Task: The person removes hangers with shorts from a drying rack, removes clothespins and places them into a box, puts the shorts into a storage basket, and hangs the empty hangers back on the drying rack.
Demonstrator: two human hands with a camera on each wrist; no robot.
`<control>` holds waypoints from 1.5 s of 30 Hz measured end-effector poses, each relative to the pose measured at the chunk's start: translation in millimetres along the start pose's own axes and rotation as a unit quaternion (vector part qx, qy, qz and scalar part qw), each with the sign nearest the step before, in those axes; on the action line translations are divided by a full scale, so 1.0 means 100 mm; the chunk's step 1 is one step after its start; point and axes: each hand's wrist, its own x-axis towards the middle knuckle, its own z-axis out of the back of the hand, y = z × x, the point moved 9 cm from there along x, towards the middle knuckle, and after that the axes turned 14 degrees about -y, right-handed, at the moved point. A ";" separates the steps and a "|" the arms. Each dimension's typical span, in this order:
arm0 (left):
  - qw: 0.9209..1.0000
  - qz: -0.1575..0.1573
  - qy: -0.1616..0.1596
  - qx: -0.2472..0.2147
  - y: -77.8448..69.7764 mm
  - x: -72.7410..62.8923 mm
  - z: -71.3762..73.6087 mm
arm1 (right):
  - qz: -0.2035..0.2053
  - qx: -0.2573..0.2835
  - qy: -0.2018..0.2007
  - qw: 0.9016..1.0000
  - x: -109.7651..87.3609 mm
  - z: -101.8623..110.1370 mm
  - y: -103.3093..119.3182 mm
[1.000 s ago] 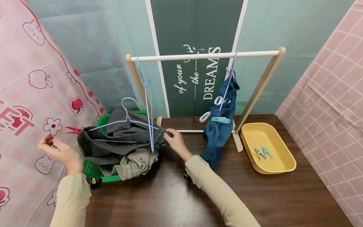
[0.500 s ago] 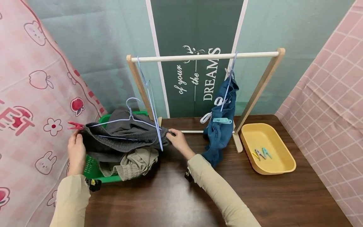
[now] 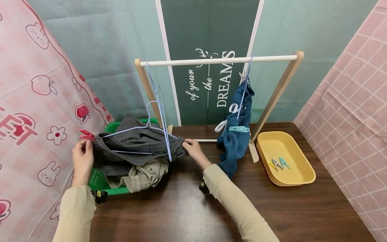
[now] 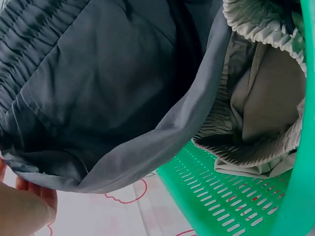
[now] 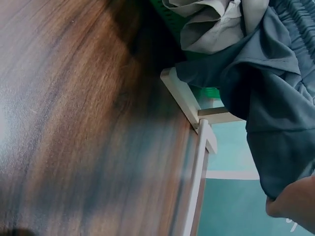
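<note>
Dark grey elastic-waist pants [image 3: 121,151] are spread on a light-blue hanger [image 3: 149,125] above the basket, the hanger inside the waistband. A red clothespin [image 3: 87,135] is clipped at the waistband's left end. Just below it, my left hand [image 3: 83,162] pinches the cloth edge; in the left wrist view that hand [image 4: 27,209] shows only partly. My right hand [image 3: 196,153] pinches the right end of the waistband, where no clothespin shows. In the right wrist view, the pants [image 5: 275,113] hang down from the hand [image 5: 295,204].
Beige elastic-waist clothing [image 3: 146,176] lies in a green basket [image 3: 97,179] under the pants. A second hanger [image 3: 167,134] hangs from the rack's white rail [image 3: 217,61]. Blue pants [image 3: 235,141] with a light-blue clothespin [image 3: 239,129] hang at right. Several clothespins lie in a yellow tray [image 3: 297,148].
My left hand, held apart with loose fingers a second ago, has come right to grasp the waistband's left end. Pants, hanger and right hand have shifted a little right.
</note>
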 end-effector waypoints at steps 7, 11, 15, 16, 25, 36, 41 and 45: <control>0.998 0.031 0.005 -0.060 -0.03 -0.08 -0.06 | -0.015 0.001 -0.007 1.000 0.00 0.02 -0.11; 0.997 0.036 0.008 -0.067 -0.09 -0.13 -0.08 | -0.021 -0.021 -0.014 0.999 0.03 0.04 -0.14; 0.998 0.013 0.066 -0.008 -0.17 -0.17 -0.18 | -0.041 -0.035 -0.017 0.998 0.06 0.08 -0.19; 0.996 0.003 0.084 0.007 -0.19 -0.18 -0.21 | -0.046 -0.035 -0.017 0.998 0.07 0.08 -0.21; 0.988 -0.132 0.076 0.027 -0.40 -0.24 -0.25 | -0.044 -0.054 -0.022 0.997 0.08 0.12 -0.21; 0.986 -0.160 0.038 0.005 -0.61 -0.27 -0.23 | 0.004 -0.053 -0.058 0.997 0.09 0.23 0.12; 0.988 -0.152 0.035 0.006 -0.62 -0.27 -0.23 | 0.070 0.022 -0.107 0.992 0.04 0.31 0.62; 0.988 -0.152 0.023 0.003 -0.63 -0.27 -0.21 | 0.132 0.085 -0.147 0.977 -0.12 0.39 1.09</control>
